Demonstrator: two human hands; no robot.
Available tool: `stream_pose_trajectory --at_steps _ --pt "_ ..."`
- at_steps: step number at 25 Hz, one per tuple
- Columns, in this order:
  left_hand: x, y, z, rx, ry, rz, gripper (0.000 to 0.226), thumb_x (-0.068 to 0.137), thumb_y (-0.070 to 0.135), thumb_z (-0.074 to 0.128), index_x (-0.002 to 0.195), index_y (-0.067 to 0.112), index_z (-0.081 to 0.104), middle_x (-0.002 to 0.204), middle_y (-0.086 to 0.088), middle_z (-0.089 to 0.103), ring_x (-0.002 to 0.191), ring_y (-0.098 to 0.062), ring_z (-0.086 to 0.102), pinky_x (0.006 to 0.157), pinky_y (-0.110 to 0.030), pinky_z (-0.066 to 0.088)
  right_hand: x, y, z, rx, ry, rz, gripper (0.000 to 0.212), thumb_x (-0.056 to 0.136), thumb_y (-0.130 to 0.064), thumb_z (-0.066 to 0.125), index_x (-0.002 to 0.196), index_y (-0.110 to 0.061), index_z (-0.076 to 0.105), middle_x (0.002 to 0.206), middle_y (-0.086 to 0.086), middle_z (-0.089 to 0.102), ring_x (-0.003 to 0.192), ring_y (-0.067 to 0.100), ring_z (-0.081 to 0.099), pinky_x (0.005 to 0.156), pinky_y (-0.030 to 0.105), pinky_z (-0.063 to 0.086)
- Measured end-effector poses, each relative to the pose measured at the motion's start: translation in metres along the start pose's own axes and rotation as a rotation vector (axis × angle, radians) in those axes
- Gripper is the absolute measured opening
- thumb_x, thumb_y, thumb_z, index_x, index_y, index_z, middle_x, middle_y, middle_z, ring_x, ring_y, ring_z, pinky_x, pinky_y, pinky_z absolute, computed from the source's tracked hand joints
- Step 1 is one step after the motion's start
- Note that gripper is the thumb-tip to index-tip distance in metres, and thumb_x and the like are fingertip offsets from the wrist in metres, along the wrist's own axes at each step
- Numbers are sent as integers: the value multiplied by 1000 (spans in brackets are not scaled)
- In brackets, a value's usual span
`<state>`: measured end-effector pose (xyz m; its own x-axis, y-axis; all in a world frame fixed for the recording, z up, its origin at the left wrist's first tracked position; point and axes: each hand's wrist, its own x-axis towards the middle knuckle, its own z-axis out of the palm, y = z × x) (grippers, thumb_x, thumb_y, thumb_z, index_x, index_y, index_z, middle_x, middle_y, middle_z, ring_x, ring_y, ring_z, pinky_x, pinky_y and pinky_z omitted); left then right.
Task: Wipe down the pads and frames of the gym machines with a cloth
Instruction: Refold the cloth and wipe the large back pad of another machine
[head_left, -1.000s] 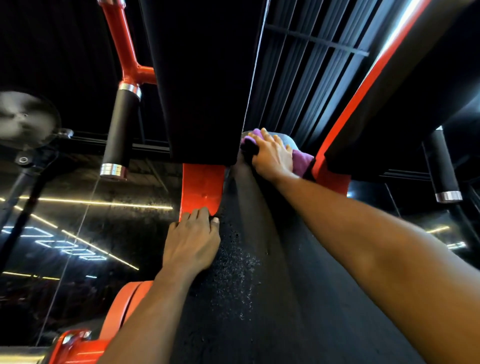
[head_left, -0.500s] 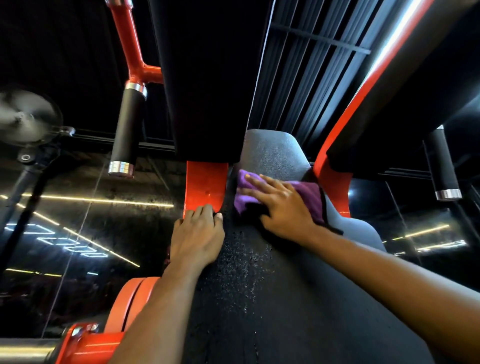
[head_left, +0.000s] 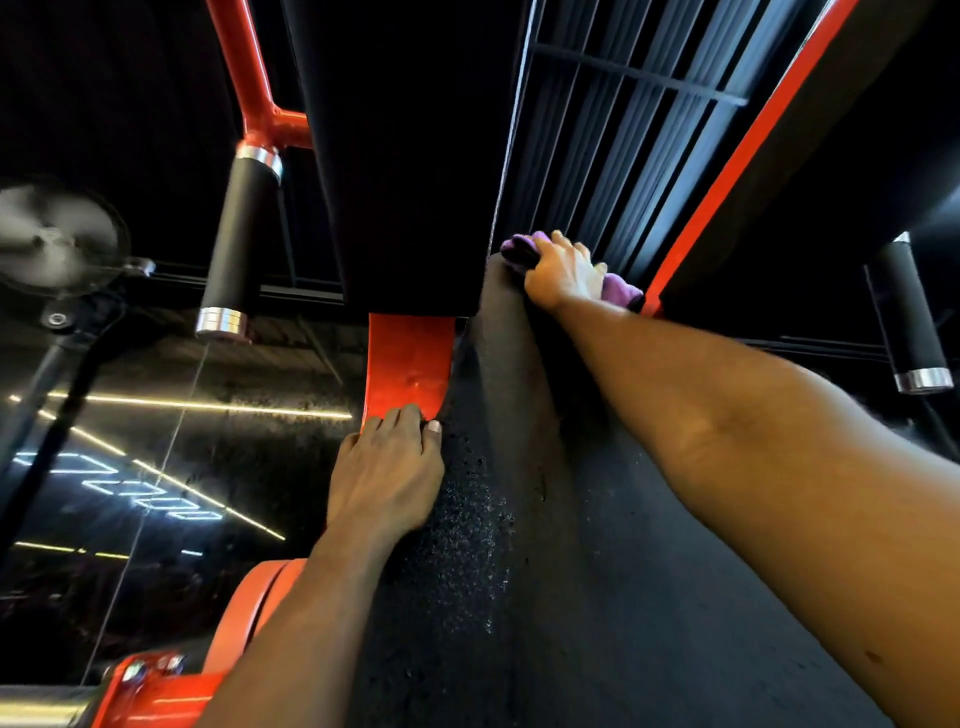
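Observation:
A black textured machine pad (head_left: 519, 545) fills the middle of the view and runs up and away from me. At its far top end my right hand (head_left: 563, 273) presses a purple cloth (head_left: 618, 288) against the pad, fingers curled over the cloth. My left hand (head_left: 387, 475) rests flat on the pad's left edge, with its fingertips touching a red frame plate (head_left: 408, 361). Part of the cloth is hidden under my right hand.
A red frame tube (head_left: 244, 78) with a black foam handle (head_left: 239, 244) hangs at the upper left. Another black handle (head_left: 906, 312) is at the right. A red frame bar (head_left: 737, 161) slants at the upper right. A fan (head_left: 57, 239) stands at the left.
My right hand has slid the cloth from the middle of the pad back up to its top end. My left hand has stayed on the pad's left edge.

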<state>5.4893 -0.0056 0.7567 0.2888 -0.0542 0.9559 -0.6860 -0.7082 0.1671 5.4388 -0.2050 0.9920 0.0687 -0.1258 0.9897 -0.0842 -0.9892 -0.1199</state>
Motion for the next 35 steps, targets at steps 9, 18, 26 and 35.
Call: stream_pose_trajectory --at_steps 9,18,26,35 --pt "-1 -2 0 5 -7 30 33 105 39 25 113 21 51 122 -1 58 115 -22 48 102 -42 34 -122 57 -1 56 162 -7 60 84 -33 52 143 -41 45 152 -5 45 127 31 55 95 43 50" --pt "3 -8 -11 -7 -156 65 37 106 38 27 127 19 50 133 -3 54 123 -24 46 106 -42 33 -218 72 1 -54 55 213 64 95 -44 49 155 -42 29 168 -5 17 155 25 13 123 53 17" --pt "4 -13 -9 -25 -146 88 36 106 34 30 129 16 51 134 -6 54 122 -26 47 103 -42 34 -123 -2 5 -73 -99 -233 58 91 -57 39 149 -54 32 169 -12 8 156 26 4 119 65 10" --pt "4 -8 -12 -30 -177 53 40 107 33 29 139 16 47 144 -4 49 131 -25 42 109 -42 30 -173 56 -8 -139 -55 -410 81 74 -34 48 152 -46 34 167 -10 20 152 24 24 114 57 33"
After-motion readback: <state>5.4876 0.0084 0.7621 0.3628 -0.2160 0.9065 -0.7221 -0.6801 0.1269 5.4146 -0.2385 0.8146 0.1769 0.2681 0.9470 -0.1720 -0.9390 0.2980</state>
